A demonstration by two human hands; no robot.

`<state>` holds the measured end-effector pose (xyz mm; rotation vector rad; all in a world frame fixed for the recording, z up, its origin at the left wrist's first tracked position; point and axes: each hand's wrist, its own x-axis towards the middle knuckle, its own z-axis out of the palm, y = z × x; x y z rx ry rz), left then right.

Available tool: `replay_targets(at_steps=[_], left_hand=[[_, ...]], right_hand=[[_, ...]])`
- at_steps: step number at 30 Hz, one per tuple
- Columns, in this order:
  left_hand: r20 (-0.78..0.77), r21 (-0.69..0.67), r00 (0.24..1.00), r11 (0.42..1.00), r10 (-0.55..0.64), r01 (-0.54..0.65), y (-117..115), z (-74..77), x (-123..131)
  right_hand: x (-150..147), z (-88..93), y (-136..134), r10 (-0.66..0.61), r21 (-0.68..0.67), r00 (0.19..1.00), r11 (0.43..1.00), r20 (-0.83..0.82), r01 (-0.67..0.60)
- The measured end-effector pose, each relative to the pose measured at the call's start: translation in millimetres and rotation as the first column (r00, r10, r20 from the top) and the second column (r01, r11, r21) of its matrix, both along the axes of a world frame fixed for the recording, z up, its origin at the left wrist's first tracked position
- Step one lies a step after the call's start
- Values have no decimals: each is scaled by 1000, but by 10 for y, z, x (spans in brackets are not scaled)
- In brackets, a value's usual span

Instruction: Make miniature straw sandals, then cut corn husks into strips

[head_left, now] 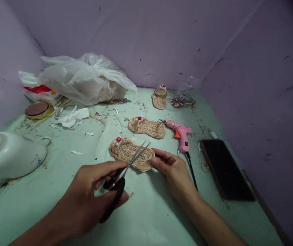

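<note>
In my left hand (92, 194) is a pair of black-handled scissors (119, 182), the fingers in the handles and the blades slightly apart. Those blades lie over a woven straw slipper (125, 152) trimmed with a red bead and white beads at its left end. My right hand (175, 172) pinches the slipper's right end between thumb and fingers. Just behind it lies a second straw slipper (147, 127) with similar beads. Farther back sits a smaller straw slipper (159, 99) with a beaded strap.
A pink glue gun (181, 131) with a lit red light lies at right, its cord running forward. Beside it is a black phone (227, 171). A white jug (15, 153) lies at left; a plastic bag (84, 80), tape roll (37, 110) and bead bag (181, 101) are farther back.
</note>
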<state>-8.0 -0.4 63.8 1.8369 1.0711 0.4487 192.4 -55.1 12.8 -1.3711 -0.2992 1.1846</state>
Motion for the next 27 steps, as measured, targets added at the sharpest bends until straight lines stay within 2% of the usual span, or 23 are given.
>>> replay_targets(at_steps=[3,6,9,11,12,13,15,17,19,22,24,26,27], left_hand=[[-76,20,993,996,-86,87,-46,21,79],[-92,-29,992,996,-88,86,-59,10,118],[-11,-213,1000,977,-12,9,-41,-64,110],[128,-409,991,913,50,7,-22,-116,99],[212,-503,976,862,59,57,-15,-134,98],[294,-577,955,806,51,135,-11,-145,102],[409,-657,912,698,15,283,-19,-149,125],[443,-700,897,624,-3,347,-47,-144,158],[436,-730,900,584,-1,355,-81,-147,180],[455,-737,890,574,31,356,-102,-166,150],[475,-730,873,604,114,318,-77,-170,84],[505,-713,833,652,224,257,-18,-155,2],[527,-701,806,675,271,231,22,-140,-36]], right_hand=[[-32,-18,8,25,-5,998,1000,64,-25],[-42,-40,11,47,23,992,999,114,-50],[-19,2,-4,-3,67,954,998,301,-18],[-2,78,-29,-57,111,905,994,421,11],[1,123,-45,-61,142,908,990,414,1],[-2,166,-62,-23,169,937,985,350,-39],[-26,233,-94,162,219,982,959,101,-180],[-66,258,-111,344,254,932,917,-112,-308],[-93,251,-106,401,243,897,903,-185,-354],[-35,241,-74,319,199,930,938,-181,-283],[94,266,-75,246,183,957,959,-152,-217],[278,318,-126,195,178,981,965,-11,-190],[377,349,-173,167,160,972,968,167,-194]])
